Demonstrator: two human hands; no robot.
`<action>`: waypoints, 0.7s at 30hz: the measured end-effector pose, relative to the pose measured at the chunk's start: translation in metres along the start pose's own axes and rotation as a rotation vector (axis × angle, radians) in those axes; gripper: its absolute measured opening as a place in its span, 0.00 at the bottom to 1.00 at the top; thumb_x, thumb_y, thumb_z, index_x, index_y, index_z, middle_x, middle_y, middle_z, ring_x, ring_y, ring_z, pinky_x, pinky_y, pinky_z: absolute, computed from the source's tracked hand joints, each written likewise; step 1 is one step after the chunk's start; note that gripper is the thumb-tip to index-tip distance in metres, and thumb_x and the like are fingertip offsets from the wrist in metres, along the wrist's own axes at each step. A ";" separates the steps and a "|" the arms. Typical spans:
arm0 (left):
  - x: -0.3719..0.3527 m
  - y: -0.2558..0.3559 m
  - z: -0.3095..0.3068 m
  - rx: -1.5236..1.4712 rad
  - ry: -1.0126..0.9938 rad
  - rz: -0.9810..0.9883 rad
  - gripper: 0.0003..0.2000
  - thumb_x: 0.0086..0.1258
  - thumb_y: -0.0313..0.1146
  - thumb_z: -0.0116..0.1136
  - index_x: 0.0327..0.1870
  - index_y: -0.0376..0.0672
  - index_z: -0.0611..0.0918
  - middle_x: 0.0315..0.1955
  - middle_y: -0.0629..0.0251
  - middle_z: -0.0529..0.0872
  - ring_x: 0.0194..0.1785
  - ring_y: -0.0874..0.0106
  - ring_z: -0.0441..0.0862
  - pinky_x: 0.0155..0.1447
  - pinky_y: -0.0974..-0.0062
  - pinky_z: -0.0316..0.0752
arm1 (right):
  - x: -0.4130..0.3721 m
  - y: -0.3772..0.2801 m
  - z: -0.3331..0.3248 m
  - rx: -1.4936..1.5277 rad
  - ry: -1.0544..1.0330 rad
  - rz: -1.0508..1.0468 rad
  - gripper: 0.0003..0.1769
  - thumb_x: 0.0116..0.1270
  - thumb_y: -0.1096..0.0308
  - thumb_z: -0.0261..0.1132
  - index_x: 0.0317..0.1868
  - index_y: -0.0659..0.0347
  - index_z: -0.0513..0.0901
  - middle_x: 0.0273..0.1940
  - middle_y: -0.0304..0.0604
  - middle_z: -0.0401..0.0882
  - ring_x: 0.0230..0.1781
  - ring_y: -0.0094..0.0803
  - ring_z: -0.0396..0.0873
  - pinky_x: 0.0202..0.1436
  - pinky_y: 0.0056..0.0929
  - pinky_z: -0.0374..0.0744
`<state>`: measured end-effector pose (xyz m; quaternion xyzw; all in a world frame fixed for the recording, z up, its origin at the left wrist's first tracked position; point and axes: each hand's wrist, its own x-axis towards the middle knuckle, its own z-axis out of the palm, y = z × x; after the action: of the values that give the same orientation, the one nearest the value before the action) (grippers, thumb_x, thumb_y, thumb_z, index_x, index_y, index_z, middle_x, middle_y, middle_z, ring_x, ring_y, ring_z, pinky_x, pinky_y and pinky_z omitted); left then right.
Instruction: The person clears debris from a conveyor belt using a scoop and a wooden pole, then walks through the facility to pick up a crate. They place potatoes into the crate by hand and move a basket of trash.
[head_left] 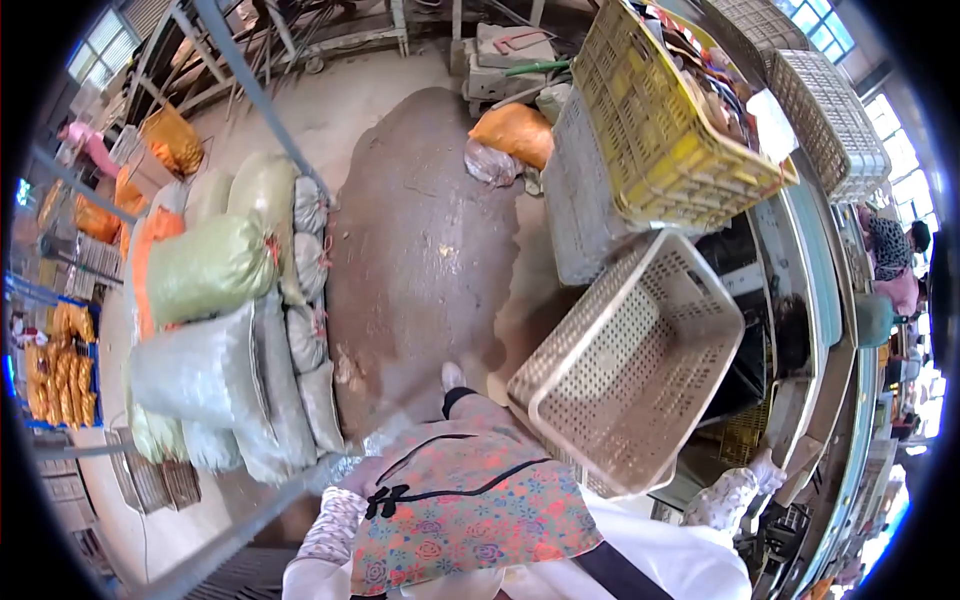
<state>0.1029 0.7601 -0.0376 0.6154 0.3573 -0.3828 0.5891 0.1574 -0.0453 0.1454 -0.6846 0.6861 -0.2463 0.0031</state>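
My left hand point(368, 474) is low beside my flowered apron point(470, 520), close to the grey-blue metal rail point(240, 518). It is pale and blurred, so its fingers do not show clearly. My right hand point(766, 472), past a white lace sleeve, is out at the edge of the workbench point(808, 455); its fingers are small and indistinct. Between my body and the bench, a beige perforated plastic crate point(630, 370) stands tilted in view, with nothing seen inside. It rests on another pale crate, partly hidden.
Stuffed woven sacks point(205, 370) are piled on the left. A yellow crate point(690, 150) full of mixed pieces stands on a grey crate point(585, 190). An orange bag point(515, 135) lies on the floor ahead, by a damp patch point(420, 230). Several people are at the far right.
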 end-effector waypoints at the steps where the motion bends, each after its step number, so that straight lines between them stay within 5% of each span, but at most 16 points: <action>1: 0.009 0.031 -0.014 0.002 -0.012 0.005 0.15 0.69 0.39 0.57 0.52 0.42 0.83 0.45 0.62 0.86 0.48 0.68 0.81 0.54 0.70 0.74 | -0.006 -0.010 0.004 0.051 0.022 0.033 0.35 0.59 0.53 0.66 0.61 0.68 0.73 0.54 0.59 0.80 0.55 0.51 0.78 0.60 0.45 0.75; 4: 0.029 0.152 -0.044 0.055 -0.114 -0.021 0.15 0.70 0.39 0.57 0.52 0.42 0.83 0.46 0.63 0.85 0.49 0.68 0.80 0.56 0.71 0.74 | -0.068 -0.083 0.016 0.135 -0.063 -0.172 0.32 0.64 0.62 0.63 0.65 0.74 0.69 0.62 0.62 0.73 0.61 0.52 0.74 0.66 0.42 0.70; 5: 0.032 0.200 -0.046 0.124 -0.158 -0.080 0.15 0.70 0.40 0.57 0.52 0.42 0.83 0.48 0.63 0.84 0.49 0.69 0.80 0.55 0.71 0.74 | -0.076 -0.088 0.052 0.363 -0.059 -0.477 0.28 0.66 0.66 0.61 0.63 0.74 0.70 0.61 0.61 0.74 0.59 0.49 0.75 0.66 0.39 0.70; 6: 0.035 0.243 -0.049 0.198 -0.199 -0.143 0.16 0.70 0.40 0.57 0.53 0.42 0.82 0.50 0.63 0.83 0.48 0.70 0.80 0.55 0.71 0.75 | -0.133 -0.149 0.027 0.718 -0.292 -0.480 0.26 0.68 0.67 0.61 0.62 0.74 0.71 0.58 0.57 0.77 0.57 0.45 0.75 0.65 0.36 0.70; 8: 0.071 0.273 -0.070 0.341 -0.249 -0.042 0.16 0.70 0.41 0.57 0.54 0.42 0.82 0.50 0.63 0.84 0.43 0.73 0.80 0.48 0.73 0.75 | -0.200 -0.208 0.038 0.903 -0.386 -0.568 0.22 0.69 0.73 0.59 0.61 0.73 0.72 0.55 0.54 0.78 0.56 0.38 0.75 0.63 0.30 0.71; 9: 0.111 0.263 -0.092 0.408 -0.266 0.123 0.16 0.71 0.41 0.56 0.53 0.42 0.83 0.47 0.63 0.84 0.39 0.75 0.80 0.43 0.74 0.76 | -0.243 -0.245 0.023 0.918 -0.436 -0.557 0.21 0.69 0.75 0.58 0.62 0.72 0.73 0.56 0.53 0.78 0.55 0.37 0.77 0.62 0.30 0.72; 11: 0.119 0.317 -0.102 0.312 -0.234 0.137 0.11 0.71 0.39 0.57 0.43 0.42 0.85 0.29 0.70 0.85 0.25 0.84 0.75 0.25 0.80 0.69 | -0.296 -0.287 0.023 0.787 -0.376 -0.753 0.19 0.68 0.76 0.58 0.59 0.70 0.77 0.52 0.50 0.81 0.51 0.35 0.79 0.57 0.29 0.75; 12: 0.122 0.344 -0.111 0.301 -0.235 0.097 0.10 0.71 0.39 0.58 0.41 0.43 0.84 0.26 0.73 0.83 0.24 0.84 0.75 0.25 0.80 0.68 | -0.313 -0.301 0.027 0.683 -0.323 -0.896 0.18 0.68 0.76 0.58 0.58 0.70 0.78 0.51 0.49 0.82 0.50 0.34 0.79 0.56 0.28 0.76; 14: 0.137 0.401 -0.133 0.272 -0.242 0.030 0.08 0.70 0.38 0.60 0.38 0.44 0.83 0.20 0.78 0.80 0.23 0.85 0.73 0.24 0.81 0.66 | -0.353 -0.328 0.037 0.712 -0.460 -0.762 0.16 0.68 0.76 0.59 0.56 0.70 0.79 0.48 0.49 0.83 0.48 0.34 0.80 0.53 0.28 0.77; 15: 0.129 0.457 -0.135 0.187 -0.278 -0.219 0.08 0.68 0.38 0.63 0.32 0.45 0.83 0.19 0.79 0.78 0.21 0.84 0.70 0.23 0.80 0.64 | -0.376 -0.349 0.035 0.745 -0.591 -0.594 0.17 0.68 0.76 0.59 0.56 0.70 0.79 0.48 0.50 0.83 0.45 0.35 0.81 0.51 0.29 0.78; 16: 0.197 0.434 -0.166 0.083 -0.277 -0.071 0.09 0.69 0.40 0.62 0.32 0.45 0.84 0.19 0.77 0.78 0.19 0.83 0.70 0.22 0.79 0.64 | -0.392 -0.358 0.054 0.715 -0.614 -0.593 0.15 0.67 0.76 0.59 0.54 0.70 0.80 0.46 0.50 0.84 0.43 0.36 0.82 0.49 0.31 0.79; 20: 0.291 0.565 -0.219 0.847 -0.389 0.012 0.18 0.64 0.50 0.63 0.40 0.43 0.83 0.25 0.67 0.83 0.27 0.75 0.79 0.33 0.73 0.74 | -0.476 -0.390 0.121 0.373 -1.044 -0.508 0.16 0.65 0.65 0.63 0.52 0.61 0.82 0.44 0.48 0.85 0.46 0.34 0.83 0.54 0.29 0.78; 21: 0.314 0.590 -0.219 0.980 -0.184 0.191 0.19 0.63 0.50 0.63 0.44 0.43 0.82 0.31 0.62 0.84 0.34 0.69 0.81 0.40 0.68 0.75 | -0.497 -0.400 0.135 0.304 -1.185 -0.503 0.17 0.65 0.65 0.63 0.53 0.61 0.82 0.45 0.47 0.86 0.46 0.32 0.83 0.54 0.29 0.78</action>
<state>0.7812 0.9458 -0.0487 0.8131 0.0244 -0.5026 0.2926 0.6101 0.4008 -0.0021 -0.8355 0.3451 0.0846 0.4191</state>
